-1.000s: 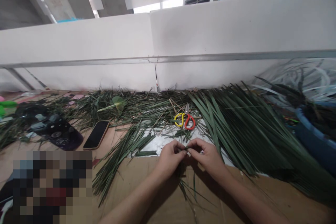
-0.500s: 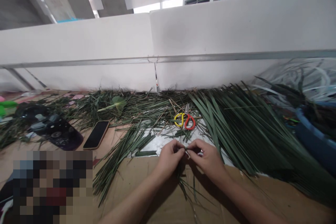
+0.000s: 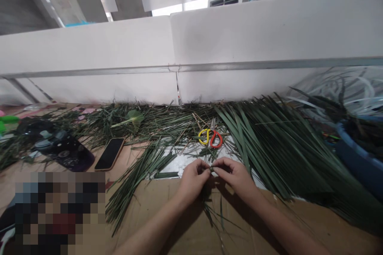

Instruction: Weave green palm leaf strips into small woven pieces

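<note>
My left hand (image 3: pixel 194 177) and my right hand (image 3: pixel 232 174) meet fingertip to fingertip above the cardboard (image 3: pixel 161 199). Both pinch a small piece of green leaf strips, whose gripped part is mostly hidden by my fingers. Loose ends of these leaf strips (image 3: pixel 208 209) hang below my hands. Just beyond lie scissors (image 3: pixel 216 139) with one yellow and one red handle loop, blades pointing away. A bundle of thin cut leaf strips (image 3: pixel 131 187) rests left of my left hand. Long, broad leaf blades (image 3: pixel 281 151) spread out at the right.
A phone (image 3: pixel 110 154) and a dark bottle (image 3: pixel 67 149) lie at the left. Cut leaf pieces (image 3: pixel 161 121) heap along the white partition (image 3: pixel 119 87). At the far right stands a blue tub (image 3: pixel 356 147). A blurred-out patch covers the lower left.
My right-hand fingers have shifted slightly at the pinch on the leaf strips. Everything else stays in place.
</note>
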Demonstrator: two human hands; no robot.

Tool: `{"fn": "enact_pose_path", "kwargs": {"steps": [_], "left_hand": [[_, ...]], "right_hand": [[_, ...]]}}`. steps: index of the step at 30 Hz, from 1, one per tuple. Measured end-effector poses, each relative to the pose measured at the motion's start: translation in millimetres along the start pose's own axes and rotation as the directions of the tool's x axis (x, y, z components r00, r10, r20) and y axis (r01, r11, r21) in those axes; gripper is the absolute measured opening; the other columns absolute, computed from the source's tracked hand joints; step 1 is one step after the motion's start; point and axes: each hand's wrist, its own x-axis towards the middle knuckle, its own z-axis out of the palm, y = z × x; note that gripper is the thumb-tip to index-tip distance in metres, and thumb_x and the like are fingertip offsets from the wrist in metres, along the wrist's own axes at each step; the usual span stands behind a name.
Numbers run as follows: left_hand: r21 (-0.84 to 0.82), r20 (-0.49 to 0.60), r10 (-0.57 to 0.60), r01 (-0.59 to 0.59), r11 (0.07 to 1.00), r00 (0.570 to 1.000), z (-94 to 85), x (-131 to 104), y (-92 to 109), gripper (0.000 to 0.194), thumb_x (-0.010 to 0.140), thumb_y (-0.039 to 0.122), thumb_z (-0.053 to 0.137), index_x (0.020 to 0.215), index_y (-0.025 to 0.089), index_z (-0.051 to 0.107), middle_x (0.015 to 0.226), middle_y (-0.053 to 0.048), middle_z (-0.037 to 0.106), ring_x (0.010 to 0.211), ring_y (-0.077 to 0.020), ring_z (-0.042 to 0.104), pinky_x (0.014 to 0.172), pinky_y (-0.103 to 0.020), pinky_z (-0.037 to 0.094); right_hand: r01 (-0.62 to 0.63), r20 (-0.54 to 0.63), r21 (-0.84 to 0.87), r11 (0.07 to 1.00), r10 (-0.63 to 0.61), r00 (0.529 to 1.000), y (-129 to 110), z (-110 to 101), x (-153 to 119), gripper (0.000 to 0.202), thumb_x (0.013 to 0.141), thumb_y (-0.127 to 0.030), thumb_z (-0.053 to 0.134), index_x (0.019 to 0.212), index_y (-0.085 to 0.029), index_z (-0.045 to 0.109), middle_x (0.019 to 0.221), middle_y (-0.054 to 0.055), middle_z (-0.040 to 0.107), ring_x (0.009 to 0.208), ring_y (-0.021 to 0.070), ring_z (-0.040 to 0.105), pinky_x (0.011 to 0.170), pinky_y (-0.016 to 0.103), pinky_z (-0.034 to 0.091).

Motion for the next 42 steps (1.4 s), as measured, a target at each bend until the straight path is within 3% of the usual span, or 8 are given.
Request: {"fn": "enact_pose_path", "kwargs": {"steps": [7, 17, 26, 29, 31, 33, 36, 42], "left_hand": [[-0.101, 0.052, -0.042, 0.047, 0.994, 0.998, -0.1, -0.1, -1.1, 0.022, 0.074, 0.034, 0.073, 0.086, 0.018, 0.064, 0.063, 0.000, 0.063, 0.051, -0.0145, 0.059, 0.048, -0.024, 0.045], [-0.151, 0.077, -0.078, 0.089, 0.985, 0.994, -1.6, -0.6, -1.1, 0.031, 0.069, 0.028, 0.081, 0.096, 0.017, 0.070, 0.063, 0.001, 0.060, 0.053, -0.0142, 0.060, 0.051, -0.024, 0.045], [-0.168, 0.071, -0.131, 0.141, 0.976, 0.989, -0.5, -1.9, 1.9, 0.027, 0.064, 0.027, 0.083, 0.084, 0.016, 0.068, 0.065, -0.002, 0.064, 0.053, -0.0153, 0.063, 0.053, -0.026, 0.050], [-0.202, 0.091, -0.160, 0.175, 0.964, 0.983, -1.3, -2.2, 3.2, 0.030, 0.066, 0.031, 0.081, 0.089, 0.017, 0.065, 0.062, -0.001, 0.064, 0.049, -0.0158, 0.062, 0.048, -0.025, 0.047], [-0.232, 0.109, -0.172, 0.193, 0.953, 0.979, -2.0, -1.9, 3.6, 0.034, 0.066, 0.033, 0.080, 0.091, 0.017, 0.063, 0.062, -0.001, 0.065, 0.048, -0.0169, 0.063, 0.045, -0.025, 0.046], [-0.254, 0.107, -0.170, 0.192, 0.948, 0.980, -2.5, -1.6, 4.1, 0.037, 0.065, 0.035, 0.081, 0.091, 0.017, 0.062, 0.061, -0.001, 0.065, 0.048, -0.0169, 0.063, 0.045, -0.024, 0.046], [-0.257, 0.116, -0.184, 0.208, 0.944, 0.976, -2.6, -2.6, 6.1, 0.037, 0.066, 0.036, 0.081, 0.092, 0.018, 0.061, 0.061, 0.000, 0.064, 0.047, -0.0171, 0.063, 0.044, -0.025, 0.047], [-0.283, 0.165, -0.176, 0.217, 0.934, 0.971, -1.4, -5.0, 6.9, 0.035, 0.068, 0.038, 0.078, 0.090, 0.020, 0.058, 0.062, 0.000, 0.064, 0.047, -0.0193, 0.064, 0.039, -0.025, 0.046]], "right_hand": [[-0.016, 0.002, 0.019, 1.000, 0.016, 1.000, 4.9, -0.7, 1.6, 0.024, 0.079, -0.044, 0.070, 0.082, -0.020, 0.068, 0.074, 0.001, 0.066, 0.070, 0.0196, 0.059, 0.066, 0.032, 0.047], [-0.175, -0.005, 0.201, 0.964, 0.180, 0.984, 10.4, -3.0, 5.4, 0.030, 0.078, -0.051, 0.071, 0.078, -0.024, 0.057, 0.058, -0.006, 0.051, 0.050, 0.0137, 0.047, 0.047, 0.026, 0.038], [-0.153, -0.033, 0.195, 0.969, 0.163, 0.986, 5.2, -6.9, 8.1, 0.032, 0.074, -0.049, 0.075, 0.073, -0.022, 0.057, 0.064, -0.003, 0.054, 0.053, 0.0130, 0.050, 0.048, 0.025, 0.041], [-0.143, -0.036, 0.218, 0.965, 0.155, 0.987, 5.9, -9.7, 9.8, 0.032, 0.075, -0.050, 0.076, 0.083, -0.022, 0.063, 0.068, -0.002, 0.058, 0.052, 0.0130, 0.050, 0.049, 0.026, 0.041], [-0.072, -0.070, 0.184, 0.980, 0.086, 0.994, 3.8, -12.7, 9.7, 0.029, 0.079, -0.047, 0.073, 0.093, -0.022, 0.067, 0.074, 0.000, 0.061, 0.054, 0.0137, 0.050, 0.050, 0.027, 0.041], [0.095, -0.090, 0.043, 0.995, -0.091, 0.992, -0.6, -15.3, 8.1, 0.021, 0.082, -0.038, 0.071, 0.097, -0.023, 0.071, 0.085, 0.003, 0.065, 0.065, 0.0169, 0.057, 0.057, 0.029, 0.047], [0.363, 0.011, -0.220, 0.905, -0.370, 0.929, -7.2, -16.5, 4.2, 0.015, 0.083, -0.023, 0.067, 0.095, -0.026, 0.076, 0.103, 0.007, 0.067, 0.094, 0.0237, 0.065, 0.082, 0.036, 0.053], [0.475, 0.137, -0.418, 0.775, -0.463, 0.876, -6.2, -14.3, 0.6, 0.021, 0.087, -0.013, 0.060, 0.097, -0.025, 0.075, 0.107, 0.007, 0.068, 0.101, 0.0239, 0.066, 0.090, 0.037, 0.052]]}}
